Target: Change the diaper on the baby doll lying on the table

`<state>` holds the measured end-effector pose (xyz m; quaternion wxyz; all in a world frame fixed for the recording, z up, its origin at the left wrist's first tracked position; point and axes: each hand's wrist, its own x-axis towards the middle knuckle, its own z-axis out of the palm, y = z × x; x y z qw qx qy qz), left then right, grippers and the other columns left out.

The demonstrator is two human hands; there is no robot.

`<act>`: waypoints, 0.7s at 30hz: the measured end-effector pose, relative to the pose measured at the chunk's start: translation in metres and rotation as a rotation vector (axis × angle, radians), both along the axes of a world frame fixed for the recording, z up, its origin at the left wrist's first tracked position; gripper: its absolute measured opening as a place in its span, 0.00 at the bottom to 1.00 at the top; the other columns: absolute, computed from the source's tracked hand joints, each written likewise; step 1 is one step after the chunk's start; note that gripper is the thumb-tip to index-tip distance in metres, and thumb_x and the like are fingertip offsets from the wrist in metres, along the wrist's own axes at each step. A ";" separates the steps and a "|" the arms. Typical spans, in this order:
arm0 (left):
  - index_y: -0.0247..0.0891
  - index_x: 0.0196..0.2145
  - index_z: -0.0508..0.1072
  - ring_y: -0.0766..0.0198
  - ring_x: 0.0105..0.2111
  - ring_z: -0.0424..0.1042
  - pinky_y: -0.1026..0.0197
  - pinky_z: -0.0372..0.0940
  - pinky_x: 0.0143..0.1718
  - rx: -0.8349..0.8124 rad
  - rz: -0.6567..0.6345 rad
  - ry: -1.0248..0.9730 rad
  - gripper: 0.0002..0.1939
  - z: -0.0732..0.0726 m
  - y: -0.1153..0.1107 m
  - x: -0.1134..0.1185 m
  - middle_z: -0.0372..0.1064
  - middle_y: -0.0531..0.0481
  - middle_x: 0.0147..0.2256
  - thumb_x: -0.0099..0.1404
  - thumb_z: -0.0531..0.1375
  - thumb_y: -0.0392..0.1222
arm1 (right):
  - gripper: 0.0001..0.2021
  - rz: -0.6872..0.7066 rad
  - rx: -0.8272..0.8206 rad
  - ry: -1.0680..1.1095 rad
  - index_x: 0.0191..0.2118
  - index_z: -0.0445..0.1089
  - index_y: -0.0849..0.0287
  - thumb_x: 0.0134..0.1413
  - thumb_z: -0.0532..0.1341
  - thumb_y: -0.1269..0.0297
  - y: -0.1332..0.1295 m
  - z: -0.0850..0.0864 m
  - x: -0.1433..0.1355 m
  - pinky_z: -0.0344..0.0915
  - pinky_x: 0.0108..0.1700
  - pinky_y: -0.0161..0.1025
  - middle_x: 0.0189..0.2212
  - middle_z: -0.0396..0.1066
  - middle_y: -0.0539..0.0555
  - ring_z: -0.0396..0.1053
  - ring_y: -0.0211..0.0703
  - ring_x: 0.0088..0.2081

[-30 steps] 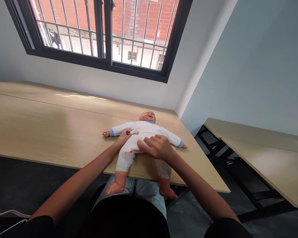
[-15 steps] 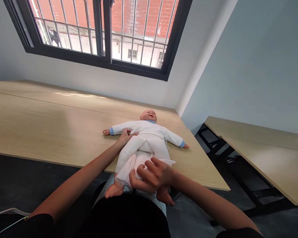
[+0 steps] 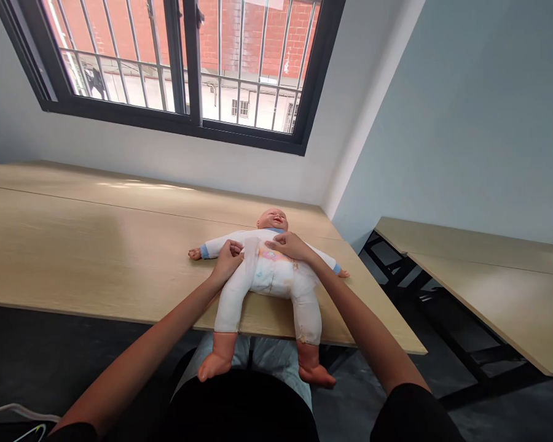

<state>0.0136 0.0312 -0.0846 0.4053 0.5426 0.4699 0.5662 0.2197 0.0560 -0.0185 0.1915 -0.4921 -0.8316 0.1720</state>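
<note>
A baby doll (image 3: 228, 307) in a white top with blue cuffs lies on its back, head away from me, feet over the table's near edge. A white diaper (image 3: 271, 276) with a coloured print is folded up over its front, between the spread legs. My left hand (image 3: 229, 261) is at the doll's hip on the left, fingers curled and closed at the diaper's side edge. My right hand (image 3: 292, 247) lies across the belly, its fingers closed on the diaper's upper front edge. The exact grip of the fingertips is partly hidden.
The doll lies on a pale wooden table (image 3: 120, 245), near its right end. Beyond a gap on the right stands a second table (image 3: 488, 288). A barred window (image 3: 188, 67) is in the wall ahead. A white cable (image 3: 13, 410) shows at the lower left.
My right hand has moved up from between the doll's legs to its belly, and the diaper front has come up with it. My left hand has stayed at the hip, fingers now more curled.
</note>
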 end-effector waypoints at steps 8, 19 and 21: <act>0.38 0.31 0.71 0.53 0.38 0.68 0.56 0.62 0.40 0.166 -0.149 0.267 0.19 0.019 -0.033 0.005 0.71 0.46 0.34 0.53 0.67 0.56 | 0.21 -0.080 0.226 0.040 0.26 0.65 0.58 0.63 0.55 0.48 -0.002 -0.009 -0.002 0.49 0.30 0.34 0.23 0.62 0.48 0.59 0.39 0.27; 0.37 0.27 0.74 0.57 0.30 0.67 0.61 0.61 0.31 0.051 -0.199 0.053 0.11 0.012 0.000 0.006 0.71 0.50 0.27 0.53 0.66 0.48 | 0.18 -0.113 0.159 0.063 0.30 0.69 0.59 0.66 0.52 0.54 0.023 -0.018 -0.003 0.57 0.37 0.35 0.30 0.71 0.53 0.67 0.44 0.36; 0.37 0.23 0.71 0.60 0.26 0.65 0.61 0.59 0.28 0.006 -0.191 0.011 0.13 0.010 0.005 0.006 0.68 0.52 0.23 0.52 0.66 0.49 | 0.21 -0.087 0.085 0.107 0.26 0.67 0.60 0.64 0.53 0.51 0.028 -0.020 0.001 0.56 0.36 0.34 0.24 0.67 0.51 0.65 0.43 0.34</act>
